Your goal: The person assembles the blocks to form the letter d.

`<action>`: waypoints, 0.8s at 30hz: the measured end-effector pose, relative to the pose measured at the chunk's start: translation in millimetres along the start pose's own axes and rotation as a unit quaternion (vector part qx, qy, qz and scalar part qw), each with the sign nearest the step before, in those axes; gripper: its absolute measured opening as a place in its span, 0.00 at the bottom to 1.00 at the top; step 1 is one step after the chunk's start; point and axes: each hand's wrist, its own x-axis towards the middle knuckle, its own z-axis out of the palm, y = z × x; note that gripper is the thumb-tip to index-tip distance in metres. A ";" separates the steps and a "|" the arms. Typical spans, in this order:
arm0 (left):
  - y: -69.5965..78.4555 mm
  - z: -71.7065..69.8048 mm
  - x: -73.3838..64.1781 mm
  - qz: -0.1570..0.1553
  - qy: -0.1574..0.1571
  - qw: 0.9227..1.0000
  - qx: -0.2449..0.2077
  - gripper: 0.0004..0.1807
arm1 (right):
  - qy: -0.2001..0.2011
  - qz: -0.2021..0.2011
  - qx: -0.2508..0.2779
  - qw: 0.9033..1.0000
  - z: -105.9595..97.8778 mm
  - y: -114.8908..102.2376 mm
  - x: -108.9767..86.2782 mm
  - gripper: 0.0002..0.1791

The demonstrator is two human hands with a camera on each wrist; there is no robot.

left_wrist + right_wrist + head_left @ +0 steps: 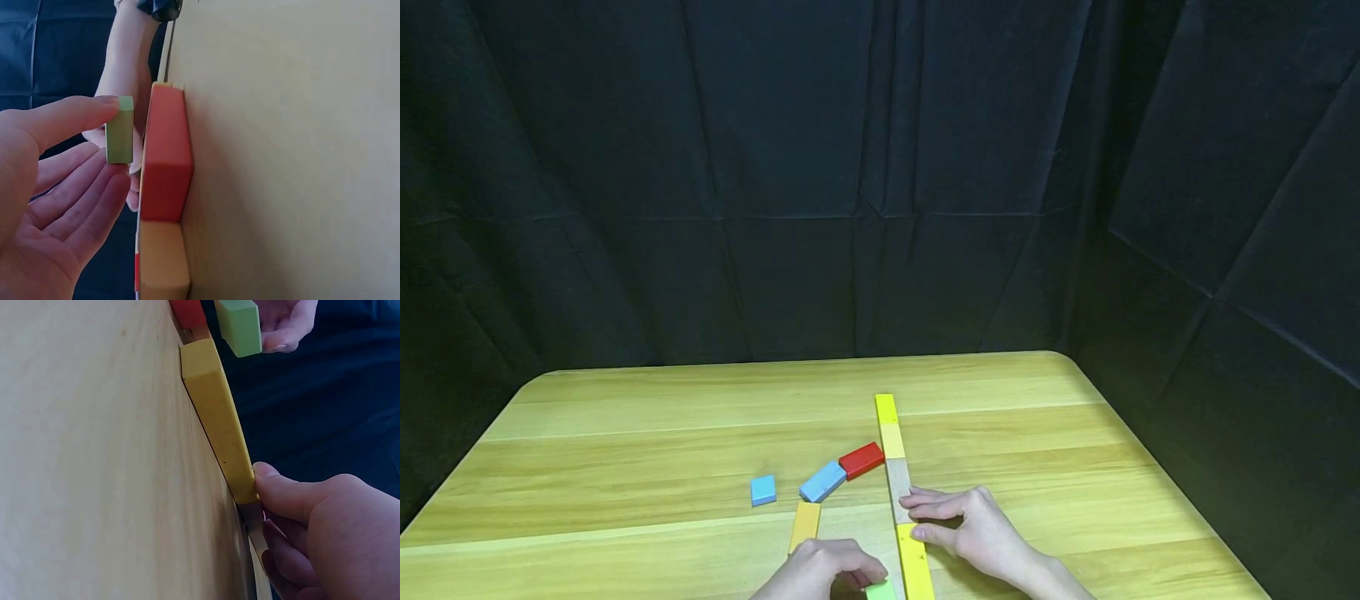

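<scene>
My left hand (827, 571) pinches a light green block (119, 134) between thumb and fingers, held upright just off the table in the left wrist view. To its right a straight row of blocks runs away from me. My right hand (973, 533) touches this row, its thumb at the side of a long yellow block (914, 562) and its fingertips on the pale wood block (898, 490) beyond it. Farther along the row lie a cream block (892, 442) and a bright yellow block (886, 408). Beside the left hand, a red block (165, 150) adjoins an orange block (164, 262).
Left of the row, a red block (861, 460), a blue block (823, 482) and a yellow-orange block (805, 525) form a bent line. A small light blue block (763, 490) lies apart. The wooden table (625, 467) ends at a black curtain (775, 283).
</scene>
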 end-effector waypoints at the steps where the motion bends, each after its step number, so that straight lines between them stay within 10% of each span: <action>1: 0.1 1.5 0.5 0.003 -0.002 1.000 0.007 0.12 | 0.000 0.001 0.001 1.000 0.0 0.0 0.1 0.18; 24: -2.8 25.8 2.0 0.010 -0.010 0.998 0.065 0.06 | 0.003 -0.007 -0.007 1.000 0.5 0.8 -0.4 0.17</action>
